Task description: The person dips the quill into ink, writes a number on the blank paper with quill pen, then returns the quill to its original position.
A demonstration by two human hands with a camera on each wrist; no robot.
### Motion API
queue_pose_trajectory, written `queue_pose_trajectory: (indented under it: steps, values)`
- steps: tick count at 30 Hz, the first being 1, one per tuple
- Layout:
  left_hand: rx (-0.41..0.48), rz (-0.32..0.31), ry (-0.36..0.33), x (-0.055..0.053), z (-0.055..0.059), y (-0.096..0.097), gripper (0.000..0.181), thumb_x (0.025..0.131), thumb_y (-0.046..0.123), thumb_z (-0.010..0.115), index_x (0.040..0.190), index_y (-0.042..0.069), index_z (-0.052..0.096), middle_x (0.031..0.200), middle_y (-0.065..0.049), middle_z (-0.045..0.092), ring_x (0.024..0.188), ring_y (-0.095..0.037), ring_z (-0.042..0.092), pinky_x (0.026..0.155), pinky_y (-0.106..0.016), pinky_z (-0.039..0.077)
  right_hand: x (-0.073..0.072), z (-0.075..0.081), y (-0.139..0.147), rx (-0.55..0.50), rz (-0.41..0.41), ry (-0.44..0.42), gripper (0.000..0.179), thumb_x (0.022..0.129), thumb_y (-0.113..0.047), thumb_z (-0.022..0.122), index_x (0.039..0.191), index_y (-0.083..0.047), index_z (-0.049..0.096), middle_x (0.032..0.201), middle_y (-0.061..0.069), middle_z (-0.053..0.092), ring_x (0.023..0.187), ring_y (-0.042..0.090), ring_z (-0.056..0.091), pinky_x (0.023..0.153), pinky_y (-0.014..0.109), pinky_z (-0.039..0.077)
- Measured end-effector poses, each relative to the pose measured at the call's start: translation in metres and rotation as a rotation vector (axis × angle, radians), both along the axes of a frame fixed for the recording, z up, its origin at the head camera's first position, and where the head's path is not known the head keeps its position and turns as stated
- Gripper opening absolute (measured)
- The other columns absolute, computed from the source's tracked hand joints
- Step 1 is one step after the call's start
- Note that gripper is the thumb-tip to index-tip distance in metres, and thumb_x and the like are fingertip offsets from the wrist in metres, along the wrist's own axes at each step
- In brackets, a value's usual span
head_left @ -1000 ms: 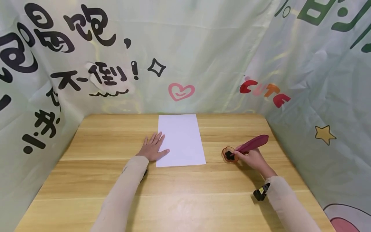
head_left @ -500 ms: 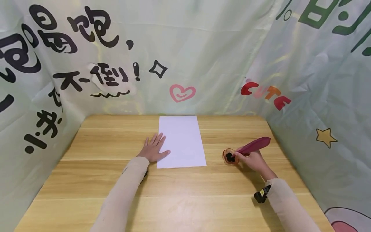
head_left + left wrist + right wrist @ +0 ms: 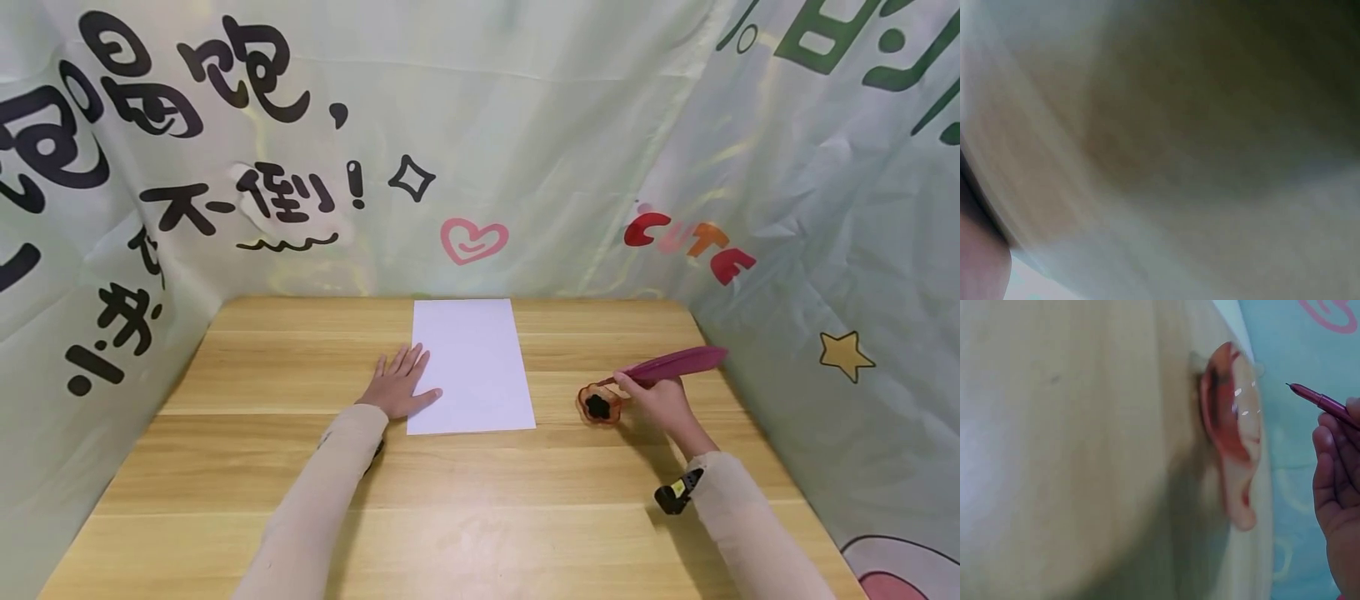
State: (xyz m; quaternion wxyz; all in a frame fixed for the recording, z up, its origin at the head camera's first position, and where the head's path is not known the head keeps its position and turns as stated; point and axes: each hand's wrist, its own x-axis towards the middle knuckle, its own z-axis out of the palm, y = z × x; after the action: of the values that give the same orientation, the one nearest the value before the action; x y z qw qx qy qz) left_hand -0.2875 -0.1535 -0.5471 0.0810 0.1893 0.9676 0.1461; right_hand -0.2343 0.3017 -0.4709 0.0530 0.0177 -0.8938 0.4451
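My left hand (image 3: 397, 387) lies flat with its fingers spread across the left edge of a blank white sheet of paper (image 3: 480, 367). On the right, my right hand (image 3: 663, 404) pinches a dark red feather pen (image 3: 678, 362), its feather slanting up and away to the right. Just below the pen's tip sits a small orange-brown, flower-shaped dish (image 3: 582, 402) with black in its middle. The right wrist view shows the pen's pointed nib (image 3: 1289, 385) apart from the dish, which has a stubby handle (image 3: 1240, 500) there. The left wrist view is dark and blurred.
The wooden table (image 3: 480, 517) carries the paper and the dish. Pale green cloth (image 3: 555, 150) with printed lettering, a heart and a star encloses its back and sides. A small black device (image 3: 677, 493) is worn at my right wrist.
My right hand has raised the feather pen, bringing its tip up out of the dish's black middle. The feather now reaches farther right. My left hand stays on the paper.
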Motion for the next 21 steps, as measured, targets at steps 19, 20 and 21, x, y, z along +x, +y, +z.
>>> queue_pose_trajectory:
  steps: [19, 20, 21]
  values:
    - [0.005, -0.002, -0.004, 0.003, 0.007, 0.001, 0.087, 0.092, 0.068, 0.035, 0.156, 0.017, 0.006, 0.162, -0.003, -0.003, 0.148, -0.027, -0.007, 0.113, -0.058, -0.008, -0.04, 0.015, -0.071, -0.206, -0.117, -0.01, 0.04, 0.089, -0.04, 0.067, 0.106, -0.004, 0.071, 0.094, 0.009, 0.073, 0.084, 0.008, 0.065, 0.067, 0.017, 0.047]
    - [0.005, -0.002, -0.004, 0.003, 0.006, 0.001, 0.087, 0.091, 0.069, 0.034, 0.156, 0.017, 0.006, 0.162, -0.003, -0.003, 0.148, -0.026, -0.007, 0.113, -0.058, -0.007, -0.041, 0.013, -0.076, -0.217, -0.114, -0.006, 0.04, 0.089, -0.04, 0.067, 0.106, -0.004, 0.071, 0.095, 0.01, 0.073, 0.083, 0.008, 0.064, 0.067, 0.018, 0.047]
    - [0.006, -0.002, -0.002, 0.003, 0.005, 0.001, 0.087, 0.091, 0.069, 0.034, 0.156, 0.017, 0.006, 0.162, -0.003, -0.003, 0.148, -0.026, -0.007, 0.113, -0.058, -0.007, -0.043, 0.011, -0.081, -0.227, -0.109, -0.001, 0.04, 0.089, -0.039, 0.067, 0.107, -0.004, 0.071, 0.095, 0.011, 0.073, 0.082, 0.006, 0.064, 0.067, 0.018, 0.048]
